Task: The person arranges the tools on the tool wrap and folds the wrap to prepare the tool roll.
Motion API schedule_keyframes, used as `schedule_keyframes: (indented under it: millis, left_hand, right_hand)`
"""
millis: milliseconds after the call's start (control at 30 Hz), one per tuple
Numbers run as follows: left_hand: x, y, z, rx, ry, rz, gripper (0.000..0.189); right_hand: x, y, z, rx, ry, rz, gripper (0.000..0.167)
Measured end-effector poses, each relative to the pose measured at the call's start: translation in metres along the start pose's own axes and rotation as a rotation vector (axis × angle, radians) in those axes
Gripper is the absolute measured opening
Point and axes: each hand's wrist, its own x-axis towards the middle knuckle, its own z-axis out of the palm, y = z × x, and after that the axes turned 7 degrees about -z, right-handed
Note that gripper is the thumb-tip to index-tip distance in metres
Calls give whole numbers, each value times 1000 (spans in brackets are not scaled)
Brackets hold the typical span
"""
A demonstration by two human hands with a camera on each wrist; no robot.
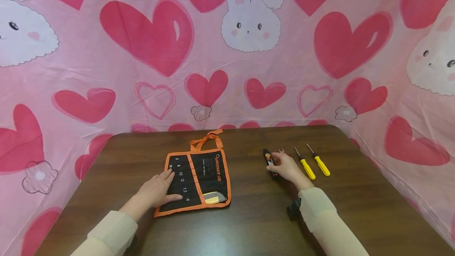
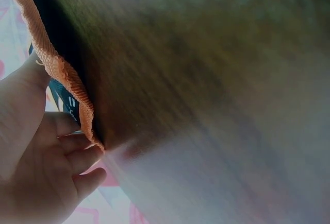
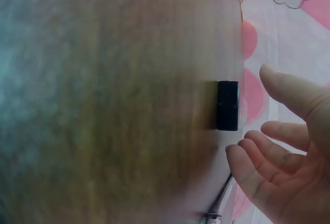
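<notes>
A black tool pouch with orange trim and printed size numbers lies flat, its orange ties at the far side. My left hand rests on its left part, fingers spread; in the left wrist view they lie along the orange edge. A yellow and grey utility knife sits in the pouch's lower right pocket. My right hand hovers at a narrow black case with a printed label. In the right wrist view, thumb and fingers are parted beside the end of that black case, without gripping it.
Two yellow-handled screwdrivers lie to the right of my right hand. A small metal tip shows just beyond that hand, the rest hidden. The brown wooden table backs onto a pink heart-and-rabbit cloth.
</notes>
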Motion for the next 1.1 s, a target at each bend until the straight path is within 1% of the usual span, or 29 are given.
schedule_keyframes:
  millis: [167, 400, 567, 767, 867, 1100]
  left_hand:
    - [0, 0, 0, 3, -3, -2, 93]
    - [0, 0, 0, 5, 0, -2, 93]
    - [-1, 0, -1, 4, 1, 2, 92]
    - [-1, 0, -2, -1, -2, -2, 92]
    - [-1, 0, -2, -1, -3, -5, 92]
    - [-1, 0, -1, -5, -1, -1, 92]
  right_hand:
    - [0, 0, 3, -25, -13, 13, 58]
    - [2, -2, 3, -40, -48, 75, 58]
    - [4, -4, 5, -69, -57, 72, 57]
    - [5, -8, 6, -116, -41, 80, 54]
    - [5, -9, 6, -147, -35, 104, 54]
    - [7, -13, 7, -247, -32, 193, 52]
